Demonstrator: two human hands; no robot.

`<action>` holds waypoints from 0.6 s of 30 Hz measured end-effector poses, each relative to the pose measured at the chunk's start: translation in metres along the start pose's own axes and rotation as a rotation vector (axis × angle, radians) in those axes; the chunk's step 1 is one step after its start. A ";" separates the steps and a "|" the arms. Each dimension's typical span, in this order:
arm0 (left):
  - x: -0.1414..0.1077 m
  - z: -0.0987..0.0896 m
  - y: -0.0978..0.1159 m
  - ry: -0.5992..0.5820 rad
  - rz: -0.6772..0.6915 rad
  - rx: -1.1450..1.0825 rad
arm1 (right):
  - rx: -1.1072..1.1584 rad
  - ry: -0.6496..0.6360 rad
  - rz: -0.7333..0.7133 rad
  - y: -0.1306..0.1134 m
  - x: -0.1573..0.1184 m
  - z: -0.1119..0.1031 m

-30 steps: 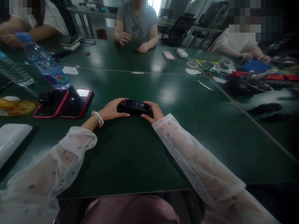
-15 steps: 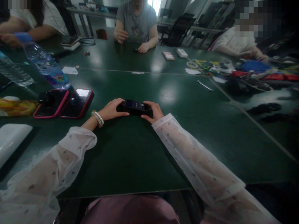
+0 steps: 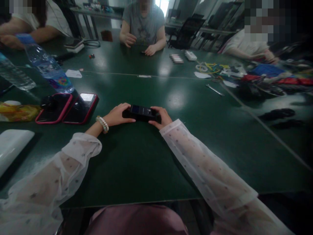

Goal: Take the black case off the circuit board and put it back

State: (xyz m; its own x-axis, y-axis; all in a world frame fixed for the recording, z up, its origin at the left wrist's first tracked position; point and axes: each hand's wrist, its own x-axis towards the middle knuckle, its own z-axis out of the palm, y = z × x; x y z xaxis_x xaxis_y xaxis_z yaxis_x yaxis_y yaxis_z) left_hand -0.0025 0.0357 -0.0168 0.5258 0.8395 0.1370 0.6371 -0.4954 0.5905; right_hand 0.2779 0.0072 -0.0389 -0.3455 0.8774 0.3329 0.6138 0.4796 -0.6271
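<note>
We record one black device [image 3: 143, 113], dark screen [image 3: 135, 108] toward its left end, on or just above the green table [image 3: 137, 166], which we cannot tell — our left hand [image 3: 119, 115] grasping one end, our right hand [image 3: 163, 117] the other. Left of these, two red-cased phones [image 3: 77, 112] side by side; farther off to the right, one wrench [image 3: 215, 90].

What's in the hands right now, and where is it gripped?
A black device with a small screen, gripped at both ends: left hand on its left end, right hand on its right.
</note>
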 end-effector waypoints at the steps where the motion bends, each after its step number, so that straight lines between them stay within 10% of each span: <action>1: 0.000 0.000 0.000 -0.004 0.003 0.002 | 0.007 -0.002 0.004 0.000 0.000 0.000; 18: 0.000 -0.001 0.000 -0.015 -0.009 -0.110 | 0.024 -0.001 -0.008 0.005 0.004 0.001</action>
State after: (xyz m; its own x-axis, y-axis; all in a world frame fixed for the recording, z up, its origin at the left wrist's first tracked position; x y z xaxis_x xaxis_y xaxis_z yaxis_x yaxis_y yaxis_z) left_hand -0.0032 0.0360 -0.0159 0.5289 0.8401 0.1200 0.5764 -0.4594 0.6758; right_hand 0.2791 0.0128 -0.0416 -0.3509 0.8734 0.3378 0.5935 0.4864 -0.6413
